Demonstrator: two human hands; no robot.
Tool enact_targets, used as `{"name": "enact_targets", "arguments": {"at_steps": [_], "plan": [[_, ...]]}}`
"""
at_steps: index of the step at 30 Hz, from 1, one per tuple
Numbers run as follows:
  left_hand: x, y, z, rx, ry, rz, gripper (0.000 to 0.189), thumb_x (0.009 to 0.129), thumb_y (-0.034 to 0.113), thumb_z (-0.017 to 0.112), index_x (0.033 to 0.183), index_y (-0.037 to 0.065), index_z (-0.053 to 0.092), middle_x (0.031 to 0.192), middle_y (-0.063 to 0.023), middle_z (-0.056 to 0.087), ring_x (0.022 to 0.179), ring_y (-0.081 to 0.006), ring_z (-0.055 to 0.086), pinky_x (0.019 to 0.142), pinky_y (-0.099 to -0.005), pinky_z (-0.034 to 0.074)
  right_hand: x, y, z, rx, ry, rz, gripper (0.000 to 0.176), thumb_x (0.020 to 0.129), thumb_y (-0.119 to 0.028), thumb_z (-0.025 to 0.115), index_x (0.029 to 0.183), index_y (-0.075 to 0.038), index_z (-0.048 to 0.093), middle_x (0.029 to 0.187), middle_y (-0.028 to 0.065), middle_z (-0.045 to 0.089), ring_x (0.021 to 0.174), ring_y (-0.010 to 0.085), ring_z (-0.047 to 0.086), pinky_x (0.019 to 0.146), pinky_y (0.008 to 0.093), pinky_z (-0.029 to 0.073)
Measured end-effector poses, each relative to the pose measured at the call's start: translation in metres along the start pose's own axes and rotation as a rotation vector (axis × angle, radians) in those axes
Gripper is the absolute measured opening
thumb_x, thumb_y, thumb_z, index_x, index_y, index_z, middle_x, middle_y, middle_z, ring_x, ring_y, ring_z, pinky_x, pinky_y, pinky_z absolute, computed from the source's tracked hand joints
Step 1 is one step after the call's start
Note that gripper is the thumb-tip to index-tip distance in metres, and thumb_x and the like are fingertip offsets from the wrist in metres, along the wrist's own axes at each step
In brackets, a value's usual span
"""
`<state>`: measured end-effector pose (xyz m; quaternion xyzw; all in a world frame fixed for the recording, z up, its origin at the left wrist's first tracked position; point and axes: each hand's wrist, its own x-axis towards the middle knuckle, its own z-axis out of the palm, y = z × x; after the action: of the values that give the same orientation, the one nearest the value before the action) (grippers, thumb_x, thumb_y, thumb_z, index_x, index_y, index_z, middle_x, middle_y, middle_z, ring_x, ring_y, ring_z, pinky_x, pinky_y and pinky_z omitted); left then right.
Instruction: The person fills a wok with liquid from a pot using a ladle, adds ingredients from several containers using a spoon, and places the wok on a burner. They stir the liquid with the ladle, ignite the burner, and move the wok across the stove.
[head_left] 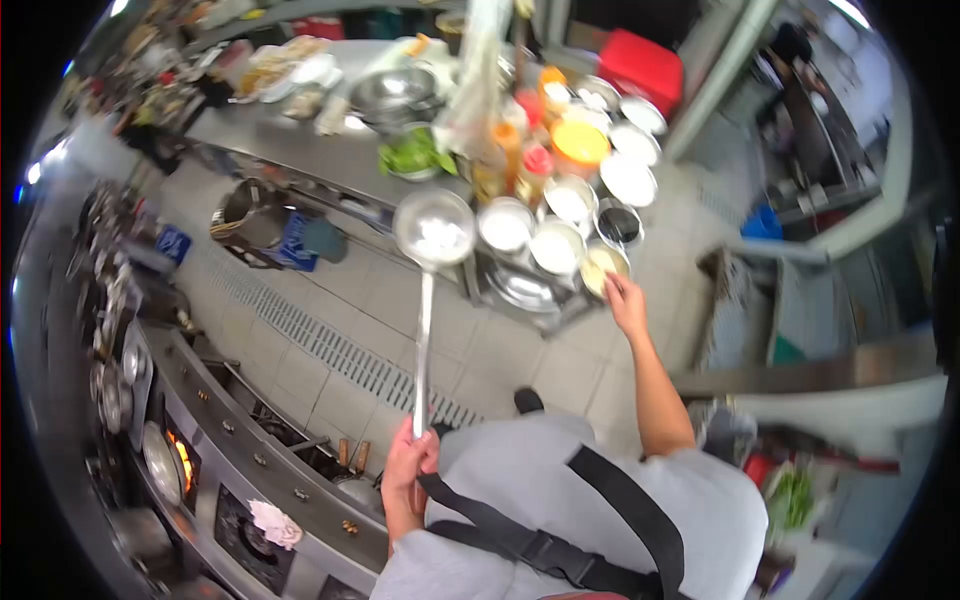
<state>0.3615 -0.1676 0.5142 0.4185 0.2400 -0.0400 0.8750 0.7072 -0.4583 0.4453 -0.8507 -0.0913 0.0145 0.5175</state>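
My left hand [408, 462] is wrapped round the end of a long metal ladle [425, 345]. The ladle's wide, shiny round bowl points away from me, near the edge of the steel table. At the end of my outstretched arm, my right hand [626, 304] reaches to a round container [597, 266] with pale yellow contents. Its fingers are drawn together at the container's near rim; what they pinch, if anything, is hidden. Close by stand a bowl of dark liquid [619, 224] and white-filled bowls [556, 247].
The steel table [300, 150] also carries green leaves [415, 153], metal bowls [395, 95], sauce bottles [535, 170], an orange tub [580, 143] and a red box [640, 70]. A stove counter [240, 420] with a flame runs along my left. A drain grate [340, 345] crosses the tiled floor.
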Motion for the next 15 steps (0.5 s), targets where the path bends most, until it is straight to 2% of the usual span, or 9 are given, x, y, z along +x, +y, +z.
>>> {"name": "enact_targets", "arguments": {"at_steps": [1, 3, 4, 6, 7, 9, 10, 12, 15], "plan": [[0.005, -0.007, 0.007, 0.0, 0.015, 0.027, 0.046, 0.085, 0.014, 0.051, 0.127, 0.006, 0.034, 0.06, -0.0001, 0.039, 0.041, -0.0073, 0.035, 0.038, -0.0197, 0.029, 0.005, -0.007, -0.01, -0.138, -0.015, -0.065, 0.023, 0.086, -0.017, 0.055, 0.099, 0.001, 0.061, 0.069, 0.0093, 0.061, 0.057, 0.0127, 0.056, 0.055, 0.0265, 0.045], [0.006, -0.01, 0.029, -0.063, -0.012, 0.072, 0.045, 0.086, 0.013, 0.05, 0.127, 0.007, 0.033, 0.063, -0.0019, 0.04, 0.043, -0.0072, 0.036, 0.038, -0.0202, 0.031, 0.008, -0.022, -0.029, -0.199, -0.027, -0.305, 0.02, 0.085, -0.014, 0.054, 0.097, 0.001, 0.062, 0.069, 0.0112, 0.06, 0.058, 0.0191, 0.057, 0.056, 0.028, 0.045], [-0.001, -0.01, 0.044, -0.091, 0.031, 0.121, 0.045, 0.086, 0.013, 0.05, 0.127, 0.007, 0.033, 0.063, -0.0019, 0.04, 0.043, -0.0072, 0.036, 0.038, -0.0202, 0.031, 0.001, -0.049, -0.043, -0.193, -0.072, -0.222, 0.019, 0.085, -0.011, 0.053, 0.097, 0.001, 0.062, 0.069, 0.0118, 0.059, 0.059, 0.0199, 0.057, 0.055, 0.0289, 0.045], [-0.01, 0.01, 0.07, -0.162, 0.075, 0.134, 0.054, 0.087, 0.012, 0.048, 0.135, 0.011, 0.025, 0.068, -0.004, 0.042, 0.044, -0.0076, 0.036, 0.038, -0.0204, 0.032, 0.005, -0.039, -0.057, -0.198, -0.047, -0.308, 0.019, 0.086, -0.01, 0.052, 0.097, 0.002, 0.061, 0.071, 0.0123, 0.058, 0.058, 0.018, 0.055, 0.053, 0.0277, 0.044], [-0.015, 0.019, 0.078, -0.149, 0.094, 0.25, 0.064, 0.087, 0.011, 0.047, 0.141, 0.015, 0.012, 0.071, -0.0048, 0.043, 0.044, -0.0081, 0.037, 0.037, -0.0205, 0.034, 0.006, -0.036, -0.061, -0.178, -0.029, -0.347, 0.019, 0.087, -0.011, 0.051, 0.097, 0.002, 0.061, 0.071, 0.0115, 0.058, 0.057, 0.0164, 0.055, 0.052, 0.027, 0.044], [-0.026, 0.057, 0.088, -0.058, 0.128, 0.362, 0.07, 0.087, 0.011, 0.046, 0.142, 0.018, 0.003, 0.071, -0.0049, 0.043, 0.044, -0.0085, 0.038, 0.036, -0.0212, 0.035, 0.001, -0.042, -0.074, -0.116, -0.029, -0.26, 0.021, 0.089, -0.012, 0.05, 0.098, 0.004, 0.06, 0.071, 0.0086, 0.057, 0.058, 0.0128, 0.054, 0.052, 0.0259, 0.044], [-0.026, 0.076, 0.086, -0.037, 0.132, 0.436, 0.069, 0.087, 0.012, 0.046, 0.142, 0.018, 0.004, 0.071, -0.0048, 0.042, 0.044, -0.0084, 0.038, 0.036, -0.0215, 0.036, 0.005, -0.039, -0.073, -0.097, -0.047, -0.293, 0.021, 0.089, -0.012, 0.05, 0.098, 0.004, 0.06, 0.071, 0.0086, 0.057, 0.058, 0.0128, 0.054, 0.052, 0.0259, 0.044], [-0.033, 0.108, 0.093, -0.046, 0.141, 0.518, 0.066, 0.089, 0.014, 0.045, 0.141, 0.017, 0.006, 0.069, -0.0042, 0.04, 0.044, -0.0082, 0.038, 0.035, -0.0216, 0.037, 0.006, -0.031, -0.079, 0.077, 0.01, -0.213, 0.024, 0.09, -0.014, 0.048, 0.1, 0.004, 0.06, 0.071, 0.0066, 0.057, 0.059, 0.0107, 0.053, 0.053, 0.0249, 0.044], [-0.035, 0.123, 0.098, 0.006, 0.276, 0.617, 0.063, 0.09, 0.015, 0.045, 0.141, 0.015, 0.008, 0.069, -0.0035, 0.039, 0.044, -0.0076, 0.037, 0.034, -0.0215, 0.036, 0.016, -0.037, -0.075, 0.084, 0.054, -0.247, 0.026, 0.091, -0.016, 0.047, 0.102, 0.004, 0.059, 0.071, 0.0055, 0.057, 0.06, 0.0095, 0.052, 0.053, 0.0237, 0.044]]}}
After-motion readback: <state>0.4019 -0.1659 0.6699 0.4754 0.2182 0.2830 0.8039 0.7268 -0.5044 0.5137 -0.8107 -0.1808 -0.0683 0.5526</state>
